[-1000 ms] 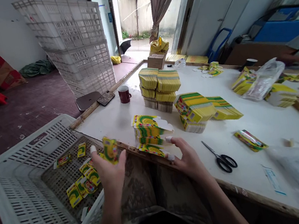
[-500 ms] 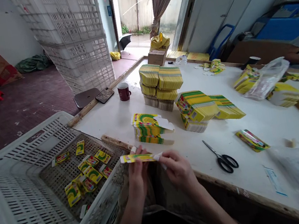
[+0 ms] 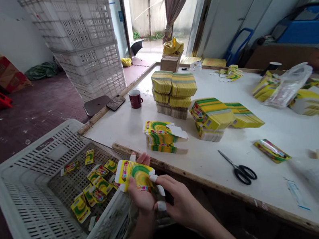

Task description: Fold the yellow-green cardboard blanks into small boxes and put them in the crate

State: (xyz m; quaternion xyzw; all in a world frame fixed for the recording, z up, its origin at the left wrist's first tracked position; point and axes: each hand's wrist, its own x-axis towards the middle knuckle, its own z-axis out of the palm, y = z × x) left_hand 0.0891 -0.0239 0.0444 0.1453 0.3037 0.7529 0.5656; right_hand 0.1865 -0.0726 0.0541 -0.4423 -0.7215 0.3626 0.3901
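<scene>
We had the yellow carton (image 3: 138, 175) clasped in our left grip (image 3: 144, 199), thumb across its face, in front of the table's (image 3: 202, 165) near edge and by the crate (image 3: 31, 214). Our right grip (image 3: 181, 203) was at the white end flap (image 3: 160, 188); we couldn't tell whether it pinched. We seemed to be working that end closed; next, we judged, called for a steady left hold and a light inward push.
</scene>
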